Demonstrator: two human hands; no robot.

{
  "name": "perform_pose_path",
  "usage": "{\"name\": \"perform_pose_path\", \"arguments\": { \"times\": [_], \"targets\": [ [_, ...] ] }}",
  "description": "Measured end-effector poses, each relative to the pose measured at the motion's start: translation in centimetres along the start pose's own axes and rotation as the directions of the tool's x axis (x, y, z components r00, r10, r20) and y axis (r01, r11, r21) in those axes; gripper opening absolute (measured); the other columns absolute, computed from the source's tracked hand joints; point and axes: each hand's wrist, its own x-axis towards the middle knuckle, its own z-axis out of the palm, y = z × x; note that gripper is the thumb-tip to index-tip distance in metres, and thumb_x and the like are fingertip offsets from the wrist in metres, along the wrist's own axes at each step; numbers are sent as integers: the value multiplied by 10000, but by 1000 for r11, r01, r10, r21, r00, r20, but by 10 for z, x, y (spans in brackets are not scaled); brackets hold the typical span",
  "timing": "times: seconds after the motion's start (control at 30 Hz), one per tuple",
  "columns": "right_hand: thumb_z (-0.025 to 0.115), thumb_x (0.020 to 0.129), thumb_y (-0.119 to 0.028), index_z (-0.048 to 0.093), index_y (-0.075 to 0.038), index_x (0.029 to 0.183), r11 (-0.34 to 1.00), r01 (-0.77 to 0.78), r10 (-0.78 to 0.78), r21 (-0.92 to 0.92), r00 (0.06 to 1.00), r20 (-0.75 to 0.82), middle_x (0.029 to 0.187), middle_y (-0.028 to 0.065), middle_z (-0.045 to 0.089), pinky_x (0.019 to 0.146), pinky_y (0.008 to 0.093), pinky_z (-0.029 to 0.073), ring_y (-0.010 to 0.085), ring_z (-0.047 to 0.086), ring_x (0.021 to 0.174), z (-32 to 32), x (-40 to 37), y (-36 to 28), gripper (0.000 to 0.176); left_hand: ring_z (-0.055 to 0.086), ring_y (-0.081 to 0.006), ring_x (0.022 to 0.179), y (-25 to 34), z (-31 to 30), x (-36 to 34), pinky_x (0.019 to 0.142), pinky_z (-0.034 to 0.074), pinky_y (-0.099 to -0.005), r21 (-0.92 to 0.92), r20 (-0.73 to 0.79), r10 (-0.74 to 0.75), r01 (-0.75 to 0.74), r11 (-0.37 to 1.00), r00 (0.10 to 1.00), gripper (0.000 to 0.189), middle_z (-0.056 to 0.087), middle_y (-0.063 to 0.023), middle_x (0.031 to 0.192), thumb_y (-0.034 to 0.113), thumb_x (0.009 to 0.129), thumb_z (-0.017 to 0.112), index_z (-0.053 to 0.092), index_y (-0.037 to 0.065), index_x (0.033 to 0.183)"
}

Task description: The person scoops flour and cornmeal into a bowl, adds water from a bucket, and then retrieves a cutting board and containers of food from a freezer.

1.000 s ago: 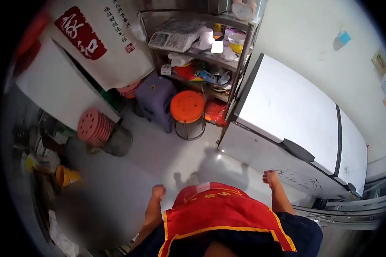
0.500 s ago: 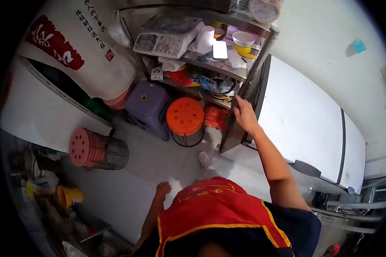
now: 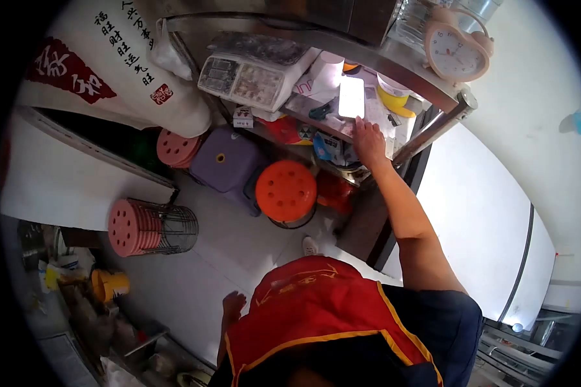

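My right hand (image 3: 370, 143) reaches over the front of the metal shelf with its fingers stretched forward. Its fingertips are right at the lower end of a phone (image 3: 352, 98), whose face shows plain bright white. Beside the phone stand a white paper roll (image 3: 328, 69) and a yellow bowl (image 3: 396, 103) with a white one above it. A dusty scale (image 3: 245, 79) sits farther left on the same shelf. Down at my left side, my left hand (image 3: 234, 302) hangs over the floor, fingers loosely apart and nothing in them.
An orange stool (image 3: 286, 191) and a purple stool (image 3: 228, 161) stand below the shelf. Stacked pink stools (image 3: 134, 227) lie to the left. On the right is a white cabinet (image 3: 478, 213). A pink alarm clock (image 3: 458, 51) rests on the top shelf.
My right hand has moved forward from the shelf's right post to the phone. My body has come closer to the shelf. My left hand has shifted slightly left and down, its fingers loosening.
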Motion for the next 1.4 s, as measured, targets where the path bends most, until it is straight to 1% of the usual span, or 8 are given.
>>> {"name": "perform_pose_path", "arguments": {
  "times": [0.2, 0.33, 0.4, 0.83, 1.0, 1.1, 1.27, 1.4],
  "targets": [
    [432, 830, -196, 405, -7, 1181, 999, -42, 43, -21, 998, 39, 962, 186, 545, 767, 405, 422, 339, 507, 870, 2, 7, 1, 400, 569, -166, 726, 18, -56, 69, 601, 448, -259, -899, 380, -411, 228, -373, 829, 131, 566, -54, 798, 187, 858, 422, 503, 94, 905],
    [393, 844, -189, 413, -25, 1185, 997, -74, 74, -11, 994, 84, 1004, 178, 531, 797, 407, 422, 333, 493, 924, -6, 8, -5, 379, 564, -161, 762, 2, -62, 83, 632, 450, -248, -886, 457, -482, 335, -321, 747, 126, 564, -29, 817, 122, 806, 489, 533, 107, 924],
    [385, 846, -190, 415, -34, 1188, 993, -117, 116, -4, 987, 115, 1028, 174, 524, 813, 407, 423, 331, 484, 960, -8, 7, -7, 377, 550, -167, 775, -24, -49, 86, 648, 454, -265, -343, 202, -91, 158, 926, 975, 79, 557, -4, 790, 124, 772, 517, 548, 134, 844],
    [458, 815, -206, 419, -26, 1184, 944, -278, 305, -175, 940, 152, 1050, 185, 533, 852, 390, 399, 337, 486, 986, -3, 16, -31, 413, 530, -172, 709, -183, -45, 120, 581, 443, -304, -211, 184, 127, -87, 974, 975, 104, 546, -36, 730, 154, 759, 537, 541, 69, 699],
    [476, 805, -207, 405, -53, 1209, 920, -345, 374, -184, 915, 153, 1056, 177, 532, 858, 398, 394, 336, 480, 1000, -5, 19, -46, 438, 534, -118, 710, -200, -75, 148, 607, 427, -228, -831, 534, -215, 554, 44, 818, 101, 553, -25, 724, 97, 793, 511, 524, 56, 702],
    [500, 788, -204, 384, -72, 1235, 902, -395, 418, -176, 900, 122, 1065, 182, 526, 855, 408, 393, 355, 476, 1001, 0, 19, -47, 480, 529, -148, 671, -247, -21, 173, 572, 421, -259, -131, 298, 151, -116, 985, 942, 81, 536, -31, 670, 36, 736, 530, 522, 62, 660],
    [466, 773, -151, 372, -85, 1232, 922, -385, 385, -32, 923, 5, 1036, 190, 525, 819, 430, 407, 354, 498, 951, -9, -4, -68, 473, 524, -226, 693, -278, 5, 177, 578, 432, -323, -653, 87, 270, -149, 743, 959, 85, 521, -33, 637, 131, 645, 593, 527, 110, 595],
    [528, 753, -135, 375, -107, 1225, 924, -383, 376, 11, 913, 159, 1030, 165, 542, 797, 400, 431, 349, 518, 924, 13, -74, -80, 497, 524, -237, 659, -246, -41, 174, 570, 434, -338, 74, 84, 578, -584, 809, 812, 113, 523, -49, 626, 187, 685, 574, 536, 100, 623]
  ]
}}
